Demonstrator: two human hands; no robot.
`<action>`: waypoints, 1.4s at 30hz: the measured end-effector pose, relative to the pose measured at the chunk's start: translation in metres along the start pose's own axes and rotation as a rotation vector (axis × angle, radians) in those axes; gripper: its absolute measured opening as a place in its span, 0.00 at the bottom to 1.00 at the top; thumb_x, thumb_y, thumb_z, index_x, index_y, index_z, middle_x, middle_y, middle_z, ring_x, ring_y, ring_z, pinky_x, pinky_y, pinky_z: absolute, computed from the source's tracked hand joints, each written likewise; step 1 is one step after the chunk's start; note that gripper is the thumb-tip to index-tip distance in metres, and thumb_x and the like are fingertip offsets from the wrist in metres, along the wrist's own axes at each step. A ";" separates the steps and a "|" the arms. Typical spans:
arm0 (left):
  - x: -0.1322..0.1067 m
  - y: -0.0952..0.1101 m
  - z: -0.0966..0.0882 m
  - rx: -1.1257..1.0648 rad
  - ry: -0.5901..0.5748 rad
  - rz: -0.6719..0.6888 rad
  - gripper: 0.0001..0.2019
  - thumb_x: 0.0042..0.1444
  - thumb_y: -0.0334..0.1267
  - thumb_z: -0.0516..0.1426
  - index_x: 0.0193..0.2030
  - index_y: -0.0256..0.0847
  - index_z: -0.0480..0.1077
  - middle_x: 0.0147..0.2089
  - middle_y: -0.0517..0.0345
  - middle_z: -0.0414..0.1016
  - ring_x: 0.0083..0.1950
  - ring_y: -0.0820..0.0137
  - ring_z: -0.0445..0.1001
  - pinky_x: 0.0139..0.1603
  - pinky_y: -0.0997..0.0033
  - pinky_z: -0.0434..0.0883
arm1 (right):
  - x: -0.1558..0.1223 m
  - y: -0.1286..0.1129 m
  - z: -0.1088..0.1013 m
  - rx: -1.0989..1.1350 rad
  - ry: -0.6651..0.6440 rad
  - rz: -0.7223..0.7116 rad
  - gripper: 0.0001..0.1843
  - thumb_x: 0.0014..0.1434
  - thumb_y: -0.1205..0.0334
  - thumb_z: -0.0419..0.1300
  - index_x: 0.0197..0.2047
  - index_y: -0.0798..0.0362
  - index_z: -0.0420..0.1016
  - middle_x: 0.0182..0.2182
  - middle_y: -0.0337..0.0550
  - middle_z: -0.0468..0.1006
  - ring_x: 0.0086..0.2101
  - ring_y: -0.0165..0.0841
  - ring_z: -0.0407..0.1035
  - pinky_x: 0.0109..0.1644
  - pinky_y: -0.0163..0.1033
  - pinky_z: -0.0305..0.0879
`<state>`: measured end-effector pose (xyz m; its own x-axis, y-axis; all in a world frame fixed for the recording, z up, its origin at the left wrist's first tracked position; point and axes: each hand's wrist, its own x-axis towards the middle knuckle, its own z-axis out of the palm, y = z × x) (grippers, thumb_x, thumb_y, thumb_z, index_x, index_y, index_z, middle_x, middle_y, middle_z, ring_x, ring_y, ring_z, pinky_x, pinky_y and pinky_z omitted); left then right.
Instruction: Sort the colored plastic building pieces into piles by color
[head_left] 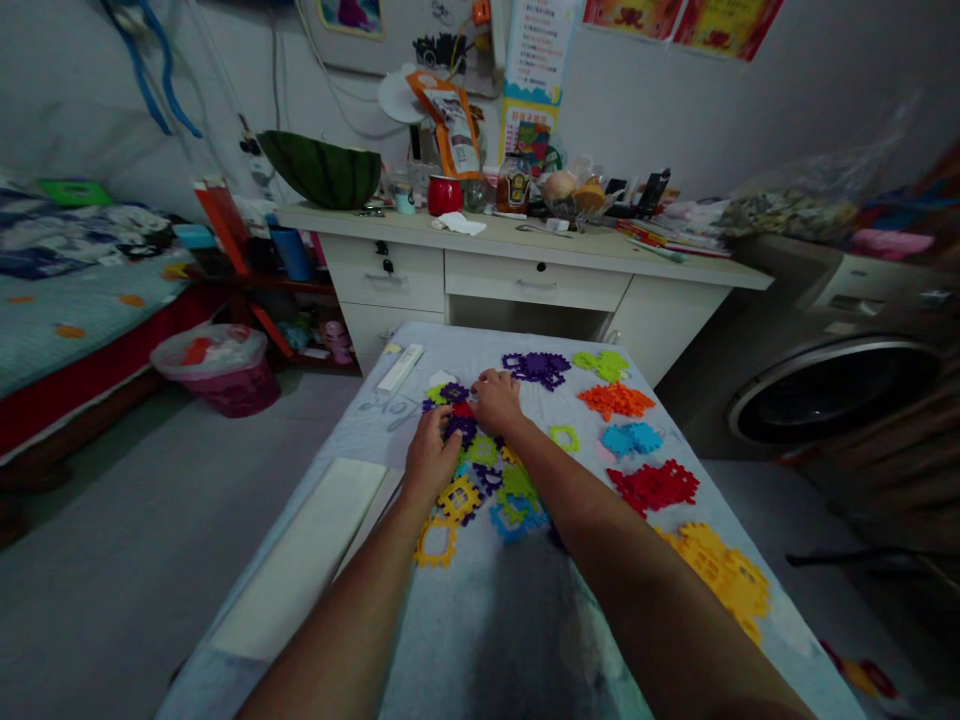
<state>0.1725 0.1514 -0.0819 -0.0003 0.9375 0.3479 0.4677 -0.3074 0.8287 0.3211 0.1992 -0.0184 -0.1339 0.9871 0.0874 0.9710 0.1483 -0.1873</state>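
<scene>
A mixed heap of notched plastic connector pieces lies on the cloth-covered table. My left hand [433, 455] is at the heap's left side, thumb and fingers apart beside a purple piece [461, 430]. Just beyond it, my right hand [496, 402] reaches into the heap with fingers curled down near a red piece [462, 409]. Its fingertips are partly hidden, and I cannot make out what they hold. Closer to me lie a yellow window-shaped piece [459, 498], a yellow frame piece [435, 541], and blue pieces [517, 520]. A green frame piece [564, 437] lies right of my right wrist.
Single-colour piles line the table's right side: purple [538, 368], lime green [601, 365], orange [616, 400], blue [631, 438], red [656, 485] and yellow [716, 570]. A long white box [307, 550] lies left. Behind stands a cluttered desk [525, 240]; a washing machine [832, 350] is right.
</scene>
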 end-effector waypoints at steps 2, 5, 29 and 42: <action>0.001 0.000 0.000 0.013 -0.003 0.012 0.20 0.53 0.35 0.56 0.54 0.43 0.67 0.54 0.49 0.72 0.55 0.60 0.74 0.59 0.55 0.70 | 0.000 -0.003 0.003 -0.018 -0.059 0.000 0.15 0.62 0.57 0.59 0.50 0.51 0.78 0.58 0.53 0.68 0.58 0.48 0.57 0.58 0.54 0.54; 0.001 -0.001 0.001 0.030 -0.010 0.036 0.20 0.53 0.35 0.56 0.54 0.43 0.67 0.54 0.49 0.72 0.56 0.59 0.73 0.60 0.54 0.69 | 0.001 -0.003 0.002 -0.010 -0.086 0.036 0.16 0.60 0.56 0.62 0.49 0.52 0.78 0.57 0.54 0.69 0.57 0.48 0.58 0.58 0.54 0.54; 0.003 -0.002 -0.003 0.144 -0.111 0.077 0.13 0.51 0.41 0.55 0.43 0.44 0.73 0.48 0.52 0.75 0.53 0.59 0.73 0.60 0.57 0.68 | -0.219 0.218 -0.084 0.609 0.365 0.530 0.11 0.49 0.54 0.61 0.31 0.53 0.74 0.20 0.37 0.70 0.22 0.29 0.62 0.27 0.34 0.56; 0.000 -0.008 -0.004 0.147 -0.113 0.101 0.13 0.52 0.41 0.55 0.44 0.44 0.73 0.50 0.51 0.75 0.54 0.59 0.73 0.61 0.58 0.68 | -0.240 0.246 -0.063 0.335 0.378 0.790 0.09 0.48 0.56 0.59 0.25 0.52 0.75 0.22 0.41 0.76 0.24 0.32 0.68 0.27 0.35 0.56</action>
<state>0.1650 0.1534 -0.0865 0.1488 0.9179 0.3677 0.5845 -0.3816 0.7160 0.6045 -0.0045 -0.0241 0.6705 0.7329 0.1152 0.6373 -0.4895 -0.5952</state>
